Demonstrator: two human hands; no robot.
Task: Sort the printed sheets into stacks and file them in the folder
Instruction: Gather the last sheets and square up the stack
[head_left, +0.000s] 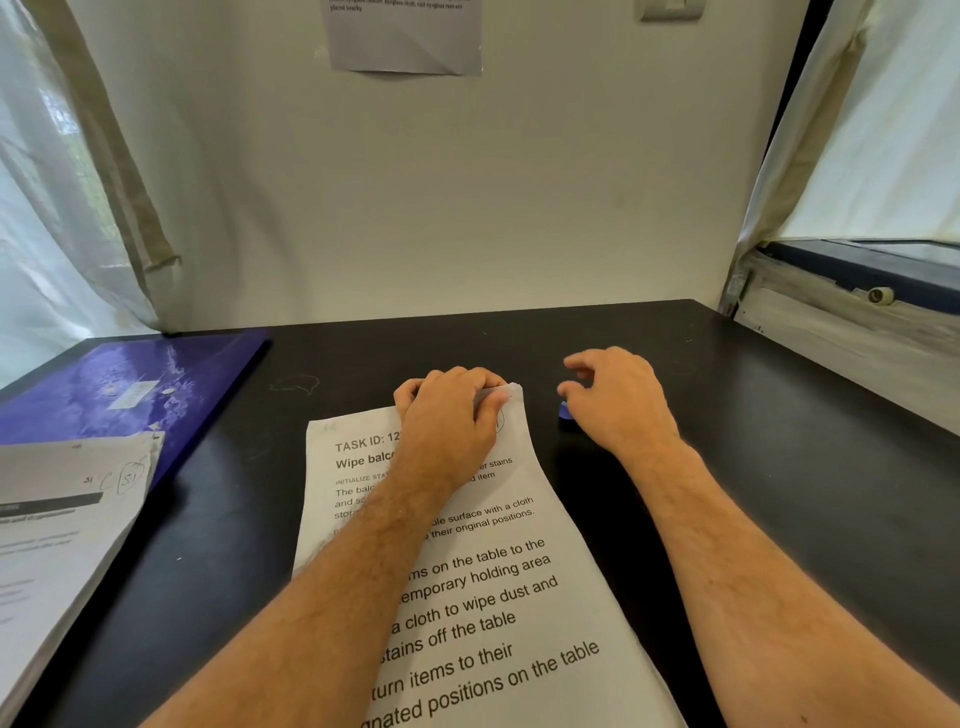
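Note:
A stack of printed sheets (483, 597) headed "TASK ID" lies in the middle of the black table (753, 441), running toward me. My left hand (447, 415) grips its far top edge, fingers curled over the paper. My right hand (618, 400) hovers just right of the stack with loosely curled fingers, over a small blue and black object (564, 412) that is mostly hidden under it. I cannot tell whether the hand touches it. A blue plastic folder (130, 384) lies shut at the back left. A second stack of sheets (62, 519) overlaps its near edge.
A white wall stands behind the table with a grey notice (405, 36) taped high up. Curtains hang at the left (62, 208) and right. A window sill (852, 322) runs along the table's right side.

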